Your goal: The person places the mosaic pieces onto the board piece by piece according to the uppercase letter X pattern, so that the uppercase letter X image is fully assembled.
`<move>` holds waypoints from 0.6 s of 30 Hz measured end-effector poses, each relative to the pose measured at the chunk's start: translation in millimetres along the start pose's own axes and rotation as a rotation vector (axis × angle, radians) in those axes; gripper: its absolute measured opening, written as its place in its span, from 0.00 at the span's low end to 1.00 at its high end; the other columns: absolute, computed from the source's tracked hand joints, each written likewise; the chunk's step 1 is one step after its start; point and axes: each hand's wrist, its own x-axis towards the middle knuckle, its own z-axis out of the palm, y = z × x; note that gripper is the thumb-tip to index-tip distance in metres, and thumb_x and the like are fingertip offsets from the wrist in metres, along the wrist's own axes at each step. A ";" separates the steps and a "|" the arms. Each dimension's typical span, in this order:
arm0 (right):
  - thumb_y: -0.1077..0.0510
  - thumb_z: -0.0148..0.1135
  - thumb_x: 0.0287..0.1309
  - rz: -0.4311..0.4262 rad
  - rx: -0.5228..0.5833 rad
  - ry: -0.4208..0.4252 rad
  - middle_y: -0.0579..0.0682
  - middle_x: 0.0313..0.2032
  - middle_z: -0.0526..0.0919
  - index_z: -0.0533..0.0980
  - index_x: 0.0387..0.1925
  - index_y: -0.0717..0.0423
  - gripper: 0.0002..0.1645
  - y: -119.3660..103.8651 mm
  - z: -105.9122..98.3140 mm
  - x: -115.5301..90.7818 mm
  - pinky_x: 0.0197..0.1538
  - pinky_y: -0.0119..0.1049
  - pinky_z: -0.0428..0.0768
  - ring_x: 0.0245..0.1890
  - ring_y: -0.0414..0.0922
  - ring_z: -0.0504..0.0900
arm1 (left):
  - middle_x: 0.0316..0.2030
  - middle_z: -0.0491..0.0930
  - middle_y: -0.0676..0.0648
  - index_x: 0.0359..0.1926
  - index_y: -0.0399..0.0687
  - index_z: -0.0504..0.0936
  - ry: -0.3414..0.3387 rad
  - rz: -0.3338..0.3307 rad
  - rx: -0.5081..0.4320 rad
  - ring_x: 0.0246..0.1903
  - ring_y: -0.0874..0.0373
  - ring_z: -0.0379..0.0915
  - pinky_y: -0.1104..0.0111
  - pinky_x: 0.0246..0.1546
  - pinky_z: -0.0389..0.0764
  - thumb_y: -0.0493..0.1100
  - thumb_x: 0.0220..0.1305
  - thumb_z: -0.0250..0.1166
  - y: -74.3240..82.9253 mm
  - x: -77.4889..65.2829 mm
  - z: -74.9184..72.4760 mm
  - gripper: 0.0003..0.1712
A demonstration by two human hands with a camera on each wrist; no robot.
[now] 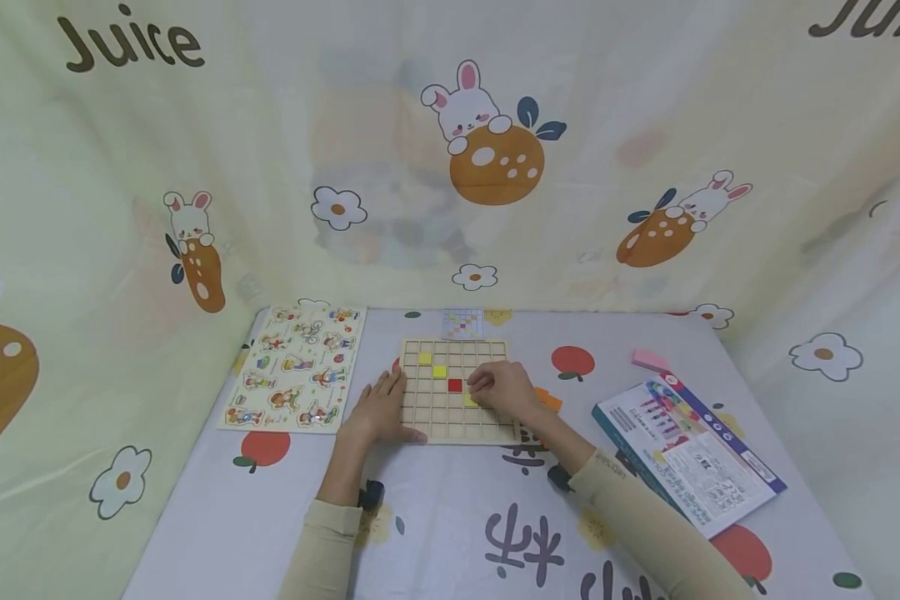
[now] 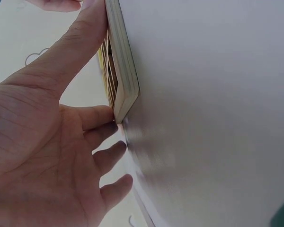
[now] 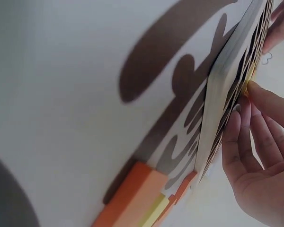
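Note:
A square wooden grid board (image 1: 429,421) lies flat, with two yellow tiles and a red tile (image 1: 455,386) in a diagonal line of cells. My left hand (image 1: 378,412) rests against the board's left side, its thumb along the near edge; the left wrist view shows its fingers mostly straight at the board's corner. With thumb and fingertips, my right hand (image 1: 506,390) pinches a yellow tile (image 3: 249,84) at a cell below and right of the red one. The hand partly hides this tile and the cells on the right.
Behind the board lies a small pattern card (image 1: 462,324). A board of figure pieces (image 1: 297,367) is on the left. Orange blocks (image 1: 548,400) lie beside the right forearm. Further right are a flat printed box (image 1: 690,454) and a pink block (image 1: 650,360).

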 end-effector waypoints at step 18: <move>0.62 0.76 0.59 0.036 0.030 0.139 0.43 0.37 0.90 0.87 0.47 0.53 0.13 24.0 -43.4 -38.3 0.47 0.43 0.88 0.39 0.43 0.88 | 0.83 0.46 0.39 0.82 0.36 0.50 0.000 -0.012 0.008 0.82 0.41 0.39 0.44 0.80 0.46 0.65 0.48 0.82 2.6 -0.1 1.1 0.74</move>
